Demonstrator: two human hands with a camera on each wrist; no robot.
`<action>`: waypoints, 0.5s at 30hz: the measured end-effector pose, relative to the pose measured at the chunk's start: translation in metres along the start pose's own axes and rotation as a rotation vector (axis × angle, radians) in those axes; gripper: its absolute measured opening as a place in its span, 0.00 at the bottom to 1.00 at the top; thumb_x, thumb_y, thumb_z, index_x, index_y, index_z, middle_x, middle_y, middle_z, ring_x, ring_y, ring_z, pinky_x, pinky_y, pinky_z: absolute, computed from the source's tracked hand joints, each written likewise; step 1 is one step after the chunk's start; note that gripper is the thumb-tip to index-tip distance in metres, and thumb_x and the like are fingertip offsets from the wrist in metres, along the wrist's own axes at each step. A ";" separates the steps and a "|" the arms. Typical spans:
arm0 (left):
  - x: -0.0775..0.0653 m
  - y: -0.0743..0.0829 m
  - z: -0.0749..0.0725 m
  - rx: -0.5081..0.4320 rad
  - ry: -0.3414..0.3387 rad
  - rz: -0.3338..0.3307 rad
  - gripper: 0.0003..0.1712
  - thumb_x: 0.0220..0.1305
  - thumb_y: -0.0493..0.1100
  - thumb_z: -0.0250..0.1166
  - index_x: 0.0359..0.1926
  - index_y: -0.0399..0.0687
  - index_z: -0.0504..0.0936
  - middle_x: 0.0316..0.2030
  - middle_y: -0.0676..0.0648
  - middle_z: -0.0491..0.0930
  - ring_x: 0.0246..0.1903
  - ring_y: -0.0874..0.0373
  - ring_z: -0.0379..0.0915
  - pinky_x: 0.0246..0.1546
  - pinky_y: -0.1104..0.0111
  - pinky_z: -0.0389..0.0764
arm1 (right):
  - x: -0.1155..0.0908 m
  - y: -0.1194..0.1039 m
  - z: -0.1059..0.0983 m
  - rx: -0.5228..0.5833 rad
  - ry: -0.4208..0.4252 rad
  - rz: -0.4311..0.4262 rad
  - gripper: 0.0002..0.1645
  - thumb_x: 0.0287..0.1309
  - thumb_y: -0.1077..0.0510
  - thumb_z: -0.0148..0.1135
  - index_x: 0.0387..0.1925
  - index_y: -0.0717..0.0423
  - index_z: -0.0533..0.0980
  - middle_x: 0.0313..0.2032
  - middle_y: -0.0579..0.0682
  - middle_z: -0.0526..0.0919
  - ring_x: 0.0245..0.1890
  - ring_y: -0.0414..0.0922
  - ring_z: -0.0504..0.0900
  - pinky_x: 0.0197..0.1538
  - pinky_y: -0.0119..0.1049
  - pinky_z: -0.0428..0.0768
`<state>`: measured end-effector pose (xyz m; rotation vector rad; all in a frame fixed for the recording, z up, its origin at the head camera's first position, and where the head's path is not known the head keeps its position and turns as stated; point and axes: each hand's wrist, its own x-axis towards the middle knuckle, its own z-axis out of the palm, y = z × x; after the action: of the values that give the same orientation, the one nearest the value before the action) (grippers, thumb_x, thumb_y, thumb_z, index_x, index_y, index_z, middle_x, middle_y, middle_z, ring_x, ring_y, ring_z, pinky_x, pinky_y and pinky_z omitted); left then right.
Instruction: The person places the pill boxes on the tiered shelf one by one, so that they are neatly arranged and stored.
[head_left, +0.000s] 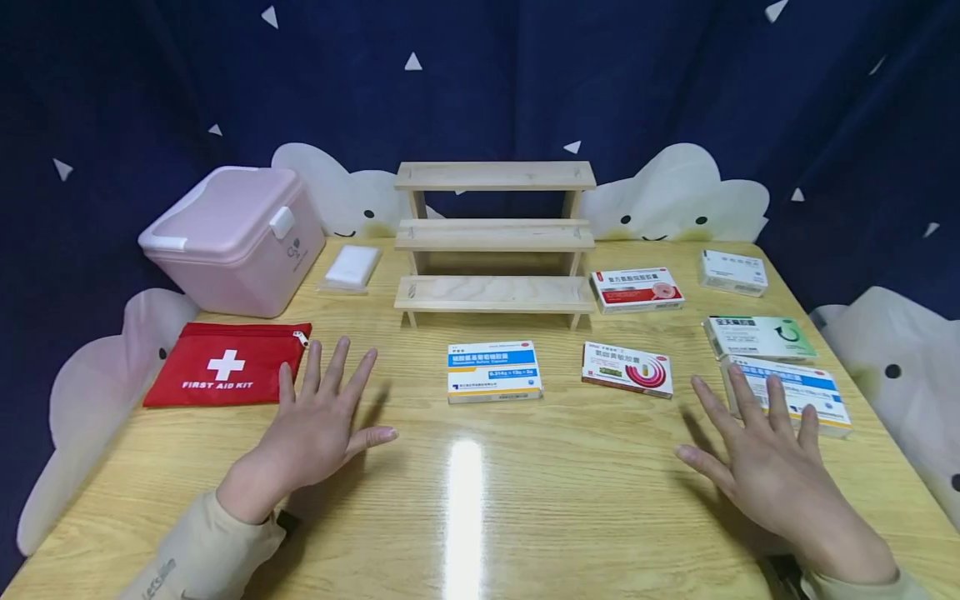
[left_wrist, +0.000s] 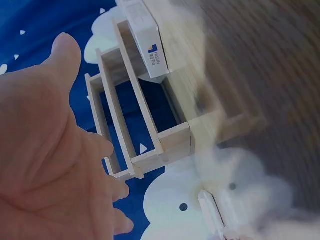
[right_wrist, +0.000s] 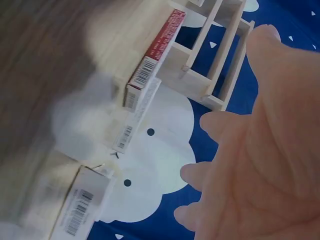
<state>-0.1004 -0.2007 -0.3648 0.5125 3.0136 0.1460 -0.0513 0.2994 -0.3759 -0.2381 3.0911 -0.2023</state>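
My left hand (head_left: 318,425) hovers palm down with spread fingers near the red first aid kit pouch (head_left: 225,367), its fingertips overlapping the pouch's right edge in the head view. On the right, my right hand (head_left: 776,462) is also spread flat and holds nothing. Its fingertips overlap a blue-and-white medicine box (head_left: 813,400). Behind that lies a green-and-white medicine box (head_left: 761,337). Between the hands are another blue-and-white medicine box (head_left: 495,371) and a white medicine box with a pink ring design (head_left: 627,368). Both wrist views show bare palms with straight fingers.
A three-tier wooden stand (head_left: 495,292) rises at the back middle. Left of it are a pink lidded box (head_left: 232,233) and a small white packet (head_left: 352,267). To its right lie a red-and-white medicine box (head_left: 637,292) and a white medicine box (head_left: 733,273). Cloud-shaped panels line the edges.
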 end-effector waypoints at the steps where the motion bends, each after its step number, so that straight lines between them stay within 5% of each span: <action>1: 0.001 -0.001 -0.001 -0.001 0.004 0.006 0.60 0.60 0.77 0.55 0.80 0.53 0.40 0.76 0.33 0.35 0.71 0.30 0.16 0.61 0.28 0.30 | 0.001 -0.002 -0.002 0.004 0.005 -0.009 0.49 0.68 0.30 0.49 0.79 0.43 0.43 0.76 0.63 0.30 0.69 0.68 0.18 0.57 0.73 0.17; 4: 0.010 -0.005 -0.008 -0.038 0.020 0.021 0.59 0.62 0.75 0.55 0.79 0.50 0.41 0.76 0.34 0.37 0.72 0.29 0.21 0.61 0.28 0.32 | 0.007 -0.010 -0.011 0.017 0.027 -0.055 0.49 0.68 0.31 0.51 0.79 0.44 0.45 0.76 0.64 0.34 0.70 0.67 0.20 0.59 0.71 0.18; 8: 0.036 -0.012 -0.021 -0.212 0.059 0.006 0.54 0.67 0.67 0.58 0.78 0.41 0.46 0.75 0.33 0.47 0.72 0.29 0.38 0.65 0.33 0.43 | 0.025 -0.030 -0.026 0.055 0.043 -0.151 0.49 0.66 0.33 0.56 0.78 0.49 0.52 0.75 0.67 0.46 0.72 0.72 0.33 0.64 0.74 0.36; 12: 0.074 -0.020 -0.030 -0.460 0.072 -0.068 0.46 0.72 0.59 0.57 0.76 0.34 0.51 0.69 0.31 0.62 0.66 0.34 0.60 0.63 0.42 0.63 | 0.053 -0.051 -0.032 0.110 0.022 -0.237 0.47 0.64 0.36 0.61 0.74 0.56 0.61 0.71 0.65 0.59 0.70 0.68 0.55 0.63 0.68 0.59; 15: 0.100 -0.027 -0.029 -0.580 0.065 -0.146 0.42 0.74 0.57 0.54 0.74 0.34 0.55 0.63 0.32 0.69 0.60 0.37 0.69 0.57 0.46 0.71 | 0.077 -0.064 -0.029 0.153 0.000 -0.289 0.43 0.63 0.40 0.64 0.71 0.59 0.65 0.67 0.64 0.67 0.66 0.64 0.65 0.63 0.62 0.66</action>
<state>-0.2064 -0.1946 -0.3456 0.2295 2.8460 0.9966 -0.1188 0.2289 -0.3405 -0.6772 3.0071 -0.4444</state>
